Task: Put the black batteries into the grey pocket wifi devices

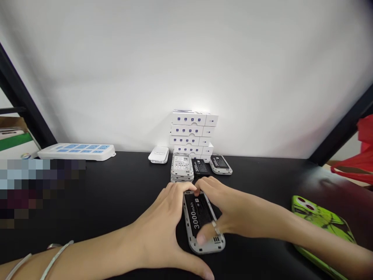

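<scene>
A white-and-grey handheld device (220, 245) lies on the black table with its back off. A black battery (198, 214) marked 3000mAh is in its bay. My left hand (157, 229) curves around the device's left side, index fingertip by the top edge and thumb spread apart below the bottom edge. From the right, my right hand (224, 206) reaches over the device, its fingers at the top end and its ringed thumb over the lower end. Behind my hands stand stacked open-backed devices (182, 165), beside a loose black battery (201, 167).
Several white boxes (189, 130) are stacked by the wall. White covers (159, 154) lie left of them, another device with a battery (221, 165) right. A white power strip (77, 151) lies at the left back, a green-cased phone (323, 221) at the right under my forearm.
</scene>
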The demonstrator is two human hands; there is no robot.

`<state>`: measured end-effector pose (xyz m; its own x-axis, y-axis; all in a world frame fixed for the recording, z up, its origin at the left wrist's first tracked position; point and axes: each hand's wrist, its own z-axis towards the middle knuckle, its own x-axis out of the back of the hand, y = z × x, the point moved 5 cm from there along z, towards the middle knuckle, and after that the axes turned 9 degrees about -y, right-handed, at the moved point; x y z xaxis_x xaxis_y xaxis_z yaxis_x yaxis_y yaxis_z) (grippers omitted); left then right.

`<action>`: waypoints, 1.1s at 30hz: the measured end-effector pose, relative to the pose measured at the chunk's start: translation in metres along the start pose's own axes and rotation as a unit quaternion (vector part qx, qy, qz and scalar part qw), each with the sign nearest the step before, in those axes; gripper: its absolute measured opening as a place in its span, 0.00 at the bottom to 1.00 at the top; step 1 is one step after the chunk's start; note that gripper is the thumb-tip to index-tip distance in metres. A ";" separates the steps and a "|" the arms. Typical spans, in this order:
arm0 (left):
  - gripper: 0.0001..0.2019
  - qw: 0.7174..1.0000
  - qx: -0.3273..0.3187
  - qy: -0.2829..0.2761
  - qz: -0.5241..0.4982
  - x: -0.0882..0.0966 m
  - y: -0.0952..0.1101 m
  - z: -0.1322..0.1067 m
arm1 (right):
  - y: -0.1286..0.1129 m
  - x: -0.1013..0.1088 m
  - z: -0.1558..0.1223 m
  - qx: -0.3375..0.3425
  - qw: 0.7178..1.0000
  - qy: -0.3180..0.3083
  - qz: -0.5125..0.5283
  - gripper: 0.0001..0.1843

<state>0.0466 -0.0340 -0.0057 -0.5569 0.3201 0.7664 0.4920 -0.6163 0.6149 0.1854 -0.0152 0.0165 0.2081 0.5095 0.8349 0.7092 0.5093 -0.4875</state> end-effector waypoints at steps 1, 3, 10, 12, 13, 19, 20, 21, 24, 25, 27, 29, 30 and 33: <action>0.47 1.000 0.003 -0.001 -0.002 -0.001 -0.001 0.000 | 0.002 0.001 0.000 -0.006 1.000 -0.002 0.015 0.29; 0.46 1.000 0.012 0.001 -0.010 -0.001 -0.003 0.000 | 0.004 0.000 0.001 -0.011 1.000 -0.001 0.029 0.30; 0.43 0.999 0.024 -0.019 -0.007 -0.004 -0.003 0.000 | 0.008 -0.006 0.015 -0.013 0.998 0.038 0.038 0.30; 0.43 0.999 0.025 -0.016 -0.018 -0.004 -0.004 0.001 | 0.009 -0.004 0.014 -0.029 0.997 0.048 0.048 0.31; 0.43 0.999 0.022 -0.011 -0.024 -0.003 -0.004 0.001 | 0.009 -0.001 0.012 -0.037 0.996 0.057 0.050 0.32; 0.45 0.998 -0.009 -0.020 -0.052 -0.004 -0.004 0.000 | 0.005 0.005 -0.003 -0.014 0.981 -0.050 0.187 0.29; 0.47 0.998 0.003 -0.025 -0.056 -0.005 -0.005 0.000 | 0.007 0.006 -0.003 -0.008 0.972 -0.070 0.223 0.31; 0.49 0.998 0.017 -0.027 -0.059 -0.006 -0.008 -0.001 | 0.009 0.008 -0.003 -0.006 0.964 -0.080 0.253 0.33; 0.53 0.997 0.038 -0.029 -0.060 -0.009 -0.011 -0.003 | 0.020 0.022 -0.001 -0.002 0.950 -0.073 0.304 0.34; 0.53 0.997 0.036 -0.025 -0.061 -0.009 -0.012 -0.003 | 0.024 0.029 0.000 -0.001 0.949 -0.060 0.310 0.33; 0.54 0.997 0.031 -0.019 -0.069 -0.009 -0.012 -0.004 | 0.036 0.043 0.000 -0.008 0.952 -0.007 0.306 0.27; 0.54 0.997 0.029 -0.018 -0.076 -0.009 -0.012 -0.004 | 0.049 0.054 0.000 -0.027 0.952 0.050 0.300 0.18; 0.54 0.996 0.031 -0.021 -0.077 -0.009 -0.012 -0.004 | 0.056 0.057 0.002 -0.041 0.949 0.072 0.303 0.15; 0.54 0.996 0.047 -0.030 -0.070 -0.009 -0.012 -0.003 | 0.070 0.054 0.007 -0.076 0.936 0.114 0.324 0.15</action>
<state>0.0439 -0.0319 -0.0208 -0.5850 0.4418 0.6801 0.4746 -0.4936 0.7288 0.2416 0.0535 0.0255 0.7529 0.5079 0.4185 0.4689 0.0321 -0.8827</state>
